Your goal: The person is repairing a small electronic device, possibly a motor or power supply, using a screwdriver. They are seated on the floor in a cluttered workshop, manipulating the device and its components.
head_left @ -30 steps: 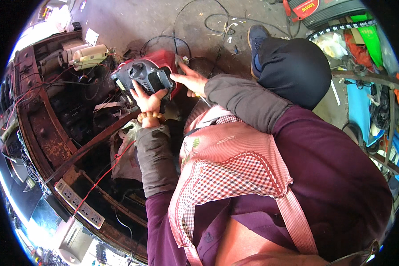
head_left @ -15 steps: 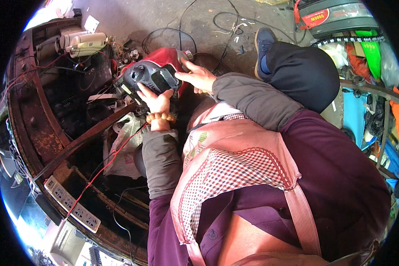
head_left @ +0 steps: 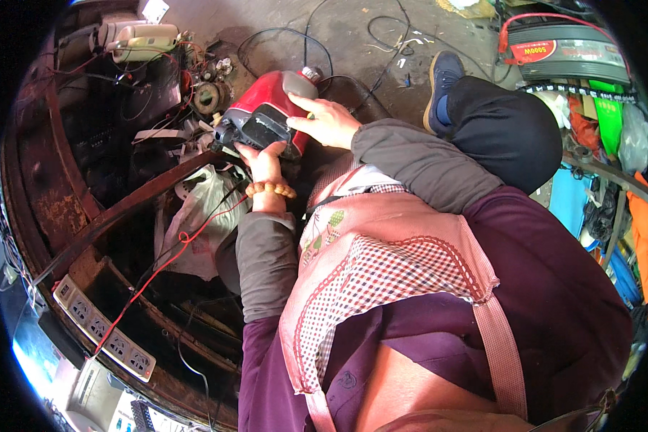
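Observation:
A red, grey and black machine housing (head_left: 255,97) with a dark rectangular panel and a knob-like end is tilted in front of me; its exact kind I cannot make out. Wearing a beaded bracelet, my left hand (head_left: 265,167) grips its near lower edge, thumb and fingers against the black part. From the right side my right hand (head_left: 330,121) holds it, fingers over the grey and red side and thumb by the dark panel. The underside of the housing is hidden.
A rusty metal frame (head_left: 72,173) fills the left, with a white power strip (head_left: 104,327), a red wire (head_left: 183,241) and a white plastic bag (head_left: 201,216). Small parts (head_left: 207,97) lie beyond the machine. Black cables (head_left: 288,32) cross the floor. A large grey unit (head_left: 569,50) stands far right.
The machine has turned, so more of its red side shows. My left hand has slid from its black top to the near lower edge. My right hand stays at its right side.

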`<control>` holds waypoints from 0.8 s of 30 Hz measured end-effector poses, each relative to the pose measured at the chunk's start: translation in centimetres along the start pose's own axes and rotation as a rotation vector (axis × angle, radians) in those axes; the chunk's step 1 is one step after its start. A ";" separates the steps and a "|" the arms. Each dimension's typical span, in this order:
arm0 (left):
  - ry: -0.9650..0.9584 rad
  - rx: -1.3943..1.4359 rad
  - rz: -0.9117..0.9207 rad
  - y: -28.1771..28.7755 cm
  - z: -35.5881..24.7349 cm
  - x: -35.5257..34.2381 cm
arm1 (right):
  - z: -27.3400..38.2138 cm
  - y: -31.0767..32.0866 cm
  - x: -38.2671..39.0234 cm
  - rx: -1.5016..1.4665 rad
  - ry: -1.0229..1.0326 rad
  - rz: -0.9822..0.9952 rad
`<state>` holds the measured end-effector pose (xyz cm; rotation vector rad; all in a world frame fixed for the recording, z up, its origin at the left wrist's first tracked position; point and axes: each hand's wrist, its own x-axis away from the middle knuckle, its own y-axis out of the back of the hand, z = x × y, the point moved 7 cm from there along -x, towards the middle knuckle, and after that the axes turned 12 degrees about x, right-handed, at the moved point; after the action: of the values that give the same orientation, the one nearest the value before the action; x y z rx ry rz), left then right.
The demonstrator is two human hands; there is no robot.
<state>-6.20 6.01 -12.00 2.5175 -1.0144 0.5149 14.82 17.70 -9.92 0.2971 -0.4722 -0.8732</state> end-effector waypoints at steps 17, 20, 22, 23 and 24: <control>-0.425 -0.752 -0.053 -4.5 -7.2 8.9 | 0.7 0.7 -0.2 0.008 0.051 -0.089; -0.443 -0.745 -0.050 -4.0 -7.2 8.6 | 1.3 0.6 0.0 0.090 0.100 -0.116; -0.417 -0.700 -0.036 -3.6 -7.0 8.4 | 2.0 0.4 0.3 0.224 0.308 -0.194; -0.458 -0.708 -0.024 -3.8 -7.0 8.7 | 1.6 0.6 0.4 0.183 0.259 -0.188; -0.500 -0.715 -0.012 -4.0 -7.0 8.9 | 1.3 0.7 0.6 0.142 0.209 -0.182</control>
<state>1.32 6.81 -2.68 2.0094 -1.0921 -0.4483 14.92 17.59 -8.30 0.5630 -0.3162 -0.9748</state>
